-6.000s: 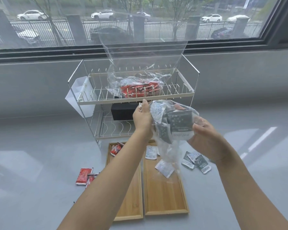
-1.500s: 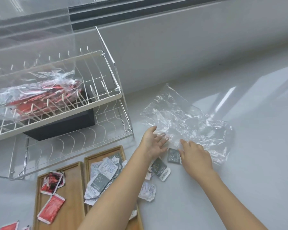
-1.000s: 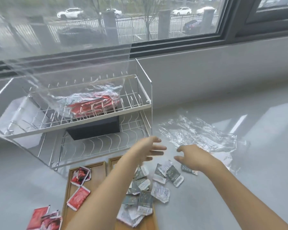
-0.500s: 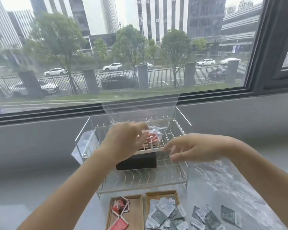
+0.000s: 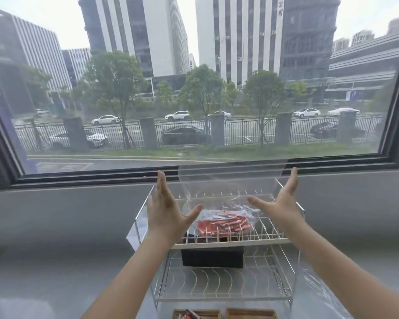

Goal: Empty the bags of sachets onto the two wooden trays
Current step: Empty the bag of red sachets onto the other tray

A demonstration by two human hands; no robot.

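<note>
While both my arms are stretched out over the rack (image 5: 219, 240), my left hand (image 5: 165, 212) and right hand (image 5: 280, 201) are spread wide, palms facing in, gripping nothing. The bag (image 5: 226, 217) of red sachets sits on the rack's top shelf, between my hands, its clear top standing up. Below the rack, the two trays (image 5: 250, 313) just peek in.

top tier of wire rack (image 5: 219, 241): open above | upright bag (image 5: 226, 199) fills middle | side rails flank | black box (image 5: 212, 257) blocks lower tier's back
</note>
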